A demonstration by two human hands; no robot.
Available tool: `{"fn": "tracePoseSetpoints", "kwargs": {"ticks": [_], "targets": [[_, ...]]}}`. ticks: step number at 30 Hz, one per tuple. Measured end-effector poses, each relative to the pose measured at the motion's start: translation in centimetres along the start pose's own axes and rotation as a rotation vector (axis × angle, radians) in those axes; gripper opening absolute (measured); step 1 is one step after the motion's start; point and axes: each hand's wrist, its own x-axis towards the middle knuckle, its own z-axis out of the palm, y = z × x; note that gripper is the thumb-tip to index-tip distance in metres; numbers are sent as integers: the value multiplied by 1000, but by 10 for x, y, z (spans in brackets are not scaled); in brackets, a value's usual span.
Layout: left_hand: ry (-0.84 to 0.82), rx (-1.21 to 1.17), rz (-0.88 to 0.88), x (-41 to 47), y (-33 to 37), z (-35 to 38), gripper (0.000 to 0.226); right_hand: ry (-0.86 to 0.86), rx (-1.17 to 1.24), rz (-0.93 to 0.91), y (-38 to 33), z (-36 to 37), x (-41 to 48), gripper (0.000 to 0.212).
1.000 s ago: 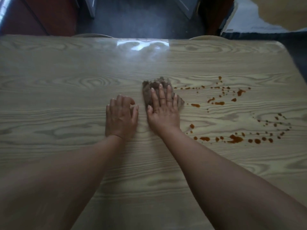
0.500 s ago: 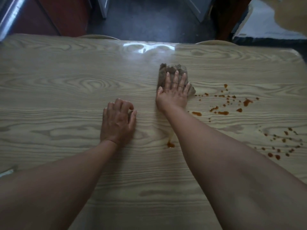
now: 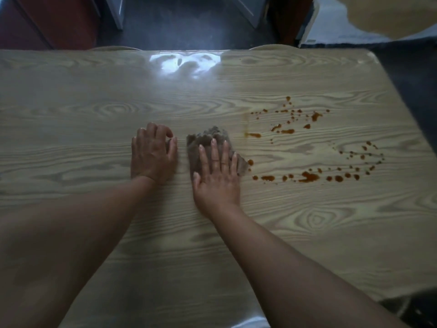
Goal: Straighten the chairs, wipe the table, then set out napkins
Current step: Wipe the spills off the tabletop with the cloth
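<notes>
A light wood-grain table (image 3: 71, 114) fills the view. A crumpled brown cloth (image 3: 208, 138) lies near its middle, and my right hand (image 3: 217, 176) presses flat on it with fingers spread. My left hand (image 3: 153, 155) rests on the tabletop just left of the cloth, fingers loosely curled, holding nothing. Orange-brown sauce spots (image 3: 307, 176) are scattered to the right of the cloth, with another cluster (image 3: 286, 131) further back. A faint smear (image 3: 247, 124) runs beside that cluster. Two chair backs (image 3: 113, 48) (image 3: 272, 46) peek over the far edge.
Beyond the far edge is dark floor (image 3: 184, 24) with red-brown furniture (image 3: 59, 20) at the left. The table's right corner (image 3: 369, 55) is rounded, with dark floor past it. A glare patch (image 3: 186, 62) shines near the far edge.
My right hand pushed the cloth away across the table, then drew it back toward me beside the left hand. A smear now marks the left end of the spots. The left hand stayed put.
</notes>
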Motion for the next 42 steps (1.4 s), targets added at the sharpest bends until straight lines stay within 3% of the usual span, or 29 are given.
{"fn": "tracePoseSetpoints", "kwargs": {"ticks": [3, 6, 10, 15, 30, 42], "targets": [[1, 48, -10, -2, 3, 2, 19, 8, -8, -77, 15, 5, -29, 69], [-15, 105, -136, 3, 15, 8, 24, 7, -38, -154, 34, 6, -39, 68], [5, -32, -221, 9, 50, 22, 28, 21, -57, -202, 50, 7, -31, 68], [30, -135, -298, 9, 81, 35, 28, 47, -70, -109, 64, 1, 9, 67], [76, 33, -175, 8, 86, 43, 17, -50, -10, 171, 87, -41, 162, 64], [58, -6, -155, 5, 87, 39, 20, -9, 55, 327, 85, -28, 98, 66]]}}
